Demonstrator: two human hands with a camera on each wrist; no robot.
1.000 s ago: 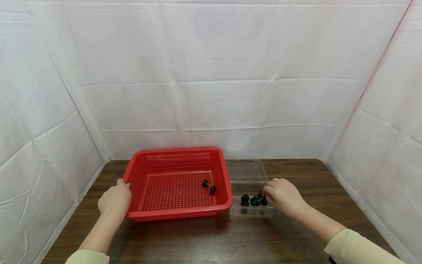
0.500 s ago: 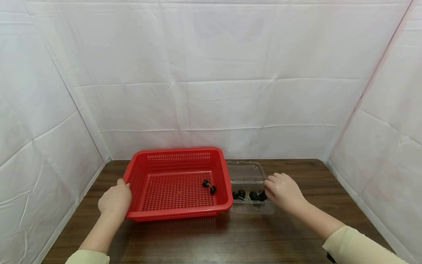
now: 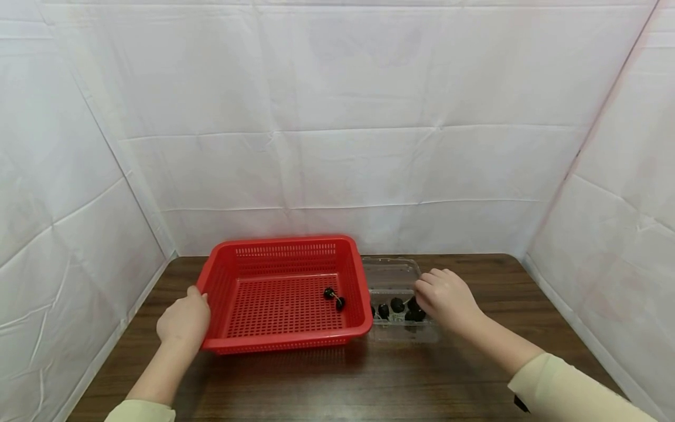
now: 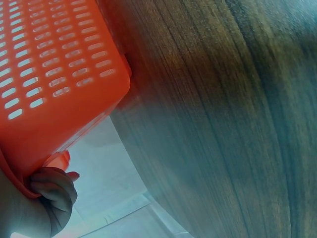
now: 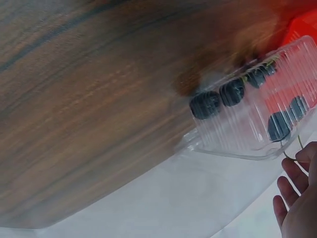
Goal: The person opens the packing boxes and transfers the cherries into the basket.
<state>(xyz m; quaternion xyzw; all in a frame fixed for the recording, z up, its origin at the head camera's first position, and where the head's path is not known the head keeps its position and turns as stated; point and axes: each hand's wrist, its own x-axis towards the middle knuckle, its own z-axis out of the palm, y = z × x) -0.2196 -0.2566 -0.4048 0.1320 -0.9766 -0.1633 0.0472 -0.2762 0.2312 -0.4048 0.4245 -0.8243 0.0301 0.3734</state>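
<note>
My left hand (image 3: 183, 316) grips the left rim of a red perforated plastic basket (image 3: 285, 339), its fingers (image 4: 55, 188) curled over the edge. A joined pair of dark cherries (image 3: 340, 303) lies on the basket floor at the right. Beside the basket, a clear plastic clamshell box (image 3: 392, 268) with its lid up holds several dark cherries (image 3: 397, 305). At the box's right end is my right hand (image 3: 447, 298). In the right wrist view its thumb and forefinger pinch a thin green cherry stem (image 5: 300, 142) that runs toward cherries (image 5: 279, 128) in the box.
The dark wooden table (image 3: 295, 387) carries the basket and box, with bare wood in front and to the right. White cloth walls (image 3: 337, 170) enclose the back and both sides. The basket's right rim overlaps the box's left end.
My right hand has moved slightly back and to the left. Cherries in the box have shifted and spread, and more of them show. The left hand and basket have stayed put.
</note>
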